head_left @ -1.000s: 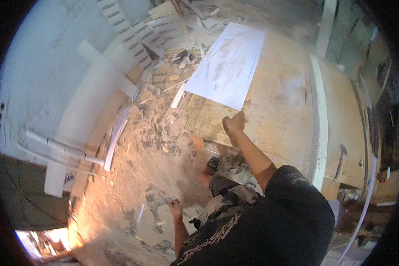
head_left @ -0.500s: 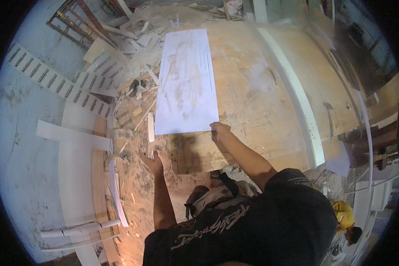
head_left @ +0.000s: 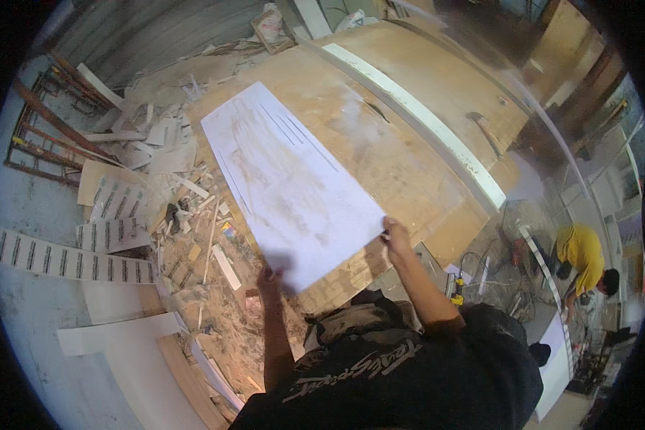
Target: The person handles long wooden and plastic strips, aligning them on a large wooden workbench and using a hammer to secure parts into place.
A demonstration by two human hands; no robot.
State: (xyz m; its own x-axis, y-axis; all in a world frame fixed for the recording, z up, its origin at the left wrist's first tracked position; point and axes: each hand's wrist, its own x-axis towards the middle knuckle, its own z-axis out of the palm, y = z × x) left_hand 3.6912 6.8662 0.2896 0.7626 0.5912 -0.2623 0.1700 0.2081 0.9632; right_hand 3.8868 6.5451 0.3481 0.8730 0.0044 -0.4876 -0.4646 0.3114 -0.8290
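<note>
A long white panel [head_left: 301,208], smeared with brown dust and marked with thin dark lines along its right side, lies slantwise on a large plywood work surface [head_left: 437,226]. My right hand [head_left: 396,236] grips its near right corner, thumb on the upper side. At the near left corner, my left hand [head_left: 270,279] is closed on the panel's edge; shadow darkens its fingers, and those beneath the panel are hidden.
A long white strip [head_left: 416,115] crosses the plywood, with a hammer [head_left: 484,130] beyond it. Scrap offcuts [head_left: 226,266] litter the floor at left. At right, a person in a yellow shirt [head_left: 579,247] bends down; a yellow power tool [head_left: 457,290] lies nearer.
My left hand has come up and taken hold of the panel's near left corner. The panel's near end has swung right and closer to me. The view has turned, showing more at right.
</note>
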